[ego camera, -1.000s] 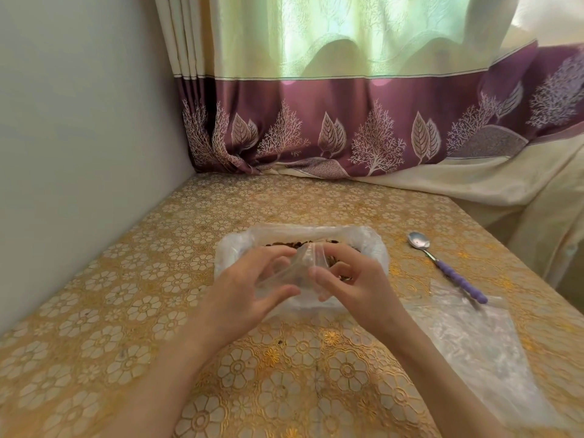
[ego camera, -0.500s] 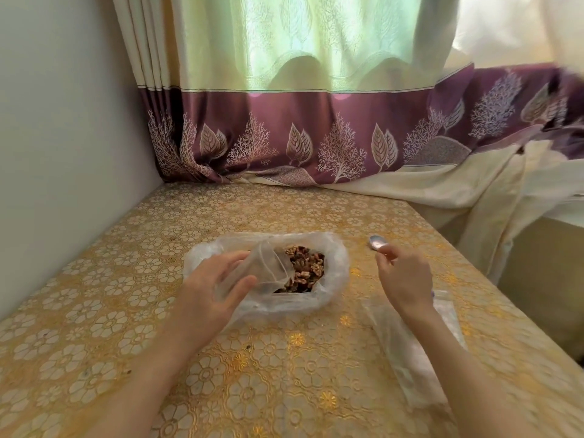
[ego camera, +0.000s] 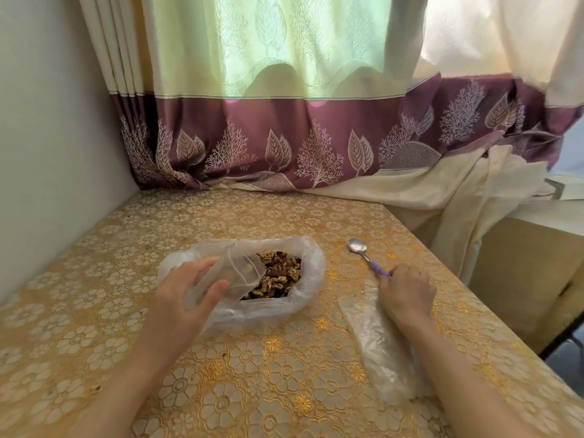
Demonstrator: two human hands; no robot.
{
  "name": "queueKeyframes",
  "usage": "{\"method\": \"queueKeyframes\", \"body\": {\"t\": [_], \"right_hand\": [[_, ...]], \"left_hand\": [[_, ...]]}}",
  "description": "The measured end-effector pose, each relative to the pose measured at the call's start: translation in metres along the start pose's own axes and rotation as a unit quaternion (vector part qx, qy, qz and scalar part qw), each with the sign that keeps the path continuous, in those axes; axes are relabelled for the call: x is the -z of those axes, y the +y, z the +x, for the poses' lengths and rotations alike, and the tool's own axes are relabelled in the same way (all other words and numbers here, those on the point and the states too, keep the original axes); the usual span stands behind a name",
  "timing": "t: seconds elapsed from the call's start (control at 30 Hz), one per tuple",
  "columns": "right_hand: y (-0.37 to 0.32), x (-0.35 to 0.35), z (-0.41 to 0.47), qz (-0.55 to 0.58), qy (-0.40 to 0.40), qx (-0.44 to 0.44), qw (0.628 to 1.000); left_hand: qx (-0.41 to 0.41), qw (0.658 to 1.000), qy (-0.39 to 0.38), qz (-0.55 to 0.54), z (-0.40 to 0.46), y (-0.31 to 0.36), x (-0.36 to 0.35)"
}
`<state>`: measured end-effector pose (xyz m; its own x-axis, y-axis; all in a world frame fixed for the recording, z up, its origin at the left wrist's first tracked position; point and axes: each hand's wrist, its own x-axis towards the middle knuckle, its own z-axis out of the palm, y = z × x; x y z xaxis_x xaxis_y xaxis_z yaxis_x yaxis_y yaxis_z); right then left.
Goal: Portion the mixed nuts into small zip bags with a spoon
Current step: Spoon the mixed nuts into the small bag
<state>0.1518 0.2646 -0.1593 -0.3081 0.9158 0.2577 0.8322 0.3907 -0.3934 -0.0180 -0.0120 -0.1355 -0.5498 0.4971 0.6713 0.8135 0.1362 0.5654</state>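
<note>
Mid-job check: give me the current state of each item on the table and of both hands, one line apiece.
Large nut bag: open, mixed nuts exposed.
Small zip bag: held by the left hand over the large bag, mouth towards the nuts.
Spoon: lying on the table, bowl empty, purple handle in the right hand fingertips.
Spare zip bags: flat, under the right wrist.

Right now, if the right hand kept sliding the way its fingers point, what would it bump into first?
The spoon. The right hand already has its fingertips at the purple handle, and the metal bowl lies just beyond on the table. Past that, the way looks free up to the curtain, though depth is hard to judge.
</note>
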Motion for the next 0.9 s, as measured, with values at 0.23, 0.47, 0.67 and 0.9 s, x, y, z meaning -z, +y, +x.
{"method": "queueKeyframes", "body": {"t": [0.23, 0.47, 0.67, 0.9], "right_hand": [[-0.030, 0.018, -0.007, 0.282, 0.127, 0.098, 0.946], [-0.082, 0.030, -0.037, 0.588, 0.000, 0.117, 0.800], [-0.089, 0.023, -0.039, 0.677, -0.085, 0.073, 0.728], [-0.097, 0.017, -0.032, 0.550, 0.036, 0.151, 0.820]], "left_hand": [[0.021, 1.000, 0.006, -0.007, 0.002, 0.004, 0.003], [0.060, 0.997, 0.028, -0.027, 0.006, 0.004, 0.009], [0.094, 0.993, 0.065, -0.020, 0.016, -0.007, 0.027], [0.107, 0.992, 0.063, 0.015, 0.009, -0.035, 0.039]]}}
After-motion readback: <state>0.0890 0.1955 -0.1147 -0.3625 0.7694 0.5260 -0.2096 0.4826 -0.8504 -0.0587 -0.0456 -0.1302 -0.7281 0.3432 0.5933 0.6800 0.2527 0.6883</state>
